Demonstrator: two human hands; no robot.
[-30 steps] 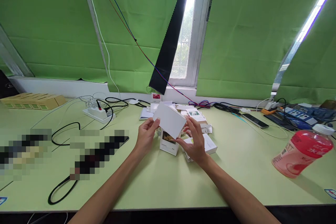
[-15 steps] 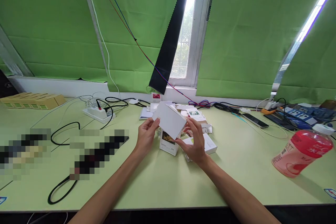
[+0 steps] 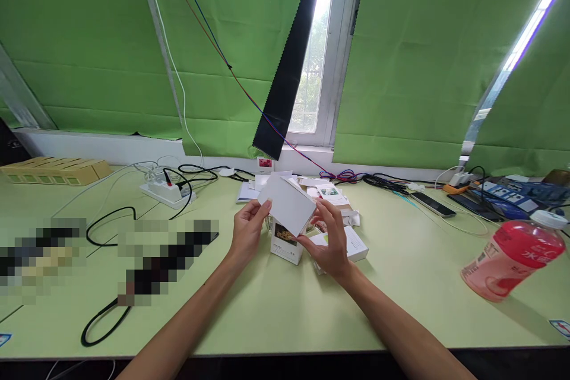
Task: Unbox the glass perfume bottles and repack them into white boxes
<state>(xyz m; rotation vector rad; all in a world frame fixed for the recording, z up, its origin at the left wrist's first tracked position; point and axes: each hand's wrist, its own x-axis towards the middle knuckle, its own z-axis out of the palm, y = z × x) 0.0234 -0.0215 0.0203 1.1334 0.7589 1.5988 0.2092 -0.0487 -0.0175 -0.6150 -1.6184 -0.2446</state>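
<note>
Left to right: power strip (image 3: 162,192) far left on the bench (image 3: 276,309), untouched. My left hand (image 3: 246,231) pinches the white box (image 3: 288,205) at its left corner, fingers closed on it. Box is up off the bench, tilted, barely shifted from a second ago, so I read it as mid-inspection. My right hand (image 3: 329,238) clamps its right edge. Box pile (image 3: 338,237) sits beneath. Red bottle (image 3: 512,252) lies far right.
</note>
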